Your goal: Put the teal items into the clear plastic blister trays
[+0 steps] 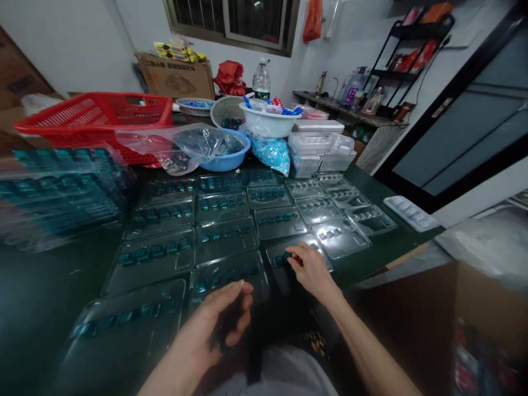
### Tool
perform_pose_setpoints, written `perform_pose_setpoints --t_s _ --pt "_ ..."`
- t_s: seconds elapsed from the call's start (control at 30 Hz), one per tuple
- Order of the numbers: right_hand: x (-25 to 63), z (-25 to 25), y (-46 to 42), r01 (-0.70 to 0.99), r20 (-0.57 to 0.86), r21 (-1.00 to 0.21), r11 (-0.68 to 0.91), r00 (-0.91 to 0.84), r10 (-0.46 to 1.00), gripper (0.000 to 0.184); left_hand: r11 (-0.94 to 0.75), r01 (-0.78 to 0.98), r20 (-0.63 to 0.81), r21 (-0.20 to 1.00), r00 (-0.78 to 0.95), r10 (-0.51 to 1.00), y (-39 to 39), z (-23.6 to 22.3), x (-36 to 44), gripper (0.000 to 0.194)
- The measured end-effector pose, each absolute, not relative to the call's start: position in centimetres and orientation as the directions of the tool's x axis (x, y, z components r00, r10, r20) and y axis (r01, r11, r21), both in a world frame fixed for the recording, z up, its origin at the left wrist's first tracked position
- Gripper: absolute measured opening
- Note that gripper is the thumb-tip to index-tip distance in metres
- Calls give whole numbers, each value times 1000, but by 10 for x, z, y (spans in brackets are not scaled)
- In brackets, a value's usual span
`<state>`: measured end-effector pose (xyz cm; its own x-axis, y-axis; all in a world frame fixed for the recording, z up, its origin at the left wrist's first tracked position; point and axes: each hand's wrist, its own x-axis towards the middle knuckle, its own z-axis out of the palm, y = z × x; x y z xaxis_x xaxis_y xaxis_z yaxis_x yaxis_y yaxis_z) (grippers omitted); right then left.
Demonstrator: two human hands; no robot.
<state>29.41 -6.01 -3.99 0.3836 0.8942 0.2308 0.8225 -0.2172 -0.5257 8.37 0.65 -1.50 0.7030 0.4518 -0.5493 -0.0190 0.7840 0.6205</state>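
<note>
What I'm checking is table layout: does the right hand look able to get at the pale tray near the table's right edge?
Probably yes, perhaps with a lean: between the right hand and the pale tray lie low, clear trays, with nothing tall blocking the way.

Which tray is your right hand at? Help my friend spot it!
Find the dark green table and its clear trays. Look right of the left hand, on the near side. That tray alone has the right hand pinching a blue-green piece over it.
</note>
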Motion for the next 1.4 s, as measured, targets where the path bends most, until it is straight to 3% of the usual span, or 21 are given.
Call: perform_pose_setpoints --t_s 0.27,0.6,0.97,1.1,1.27,1.4 --pt "291 -33 -58 902 141 -288 -323 374 917 18 804 -21 -542 595 728 420 11 -15 79 30" --pt "290 -39 -60 877 134 -305 -372 426 895 12 852 -30 -573 522 728 376 15 -14 81 28" --pt "279 -27 -58 910 78 -145 -389 403 912 15 850 -63 -505 522 781 368 13 -9 85 42" --pt "266 -16 -71 909 187 -269 -318 373 909 35 839 -78 -489 539 782 386 11 -11 85 44" --pt "229 9 -77 813 225 -582 33 122 967 28 824 -46 -535 565 740 408 2 -11 91 44" --pt "217 15 -72 741 164 -660 124 -19 986 30 807 28 -591 590 696 408 -6 -8 96 47"
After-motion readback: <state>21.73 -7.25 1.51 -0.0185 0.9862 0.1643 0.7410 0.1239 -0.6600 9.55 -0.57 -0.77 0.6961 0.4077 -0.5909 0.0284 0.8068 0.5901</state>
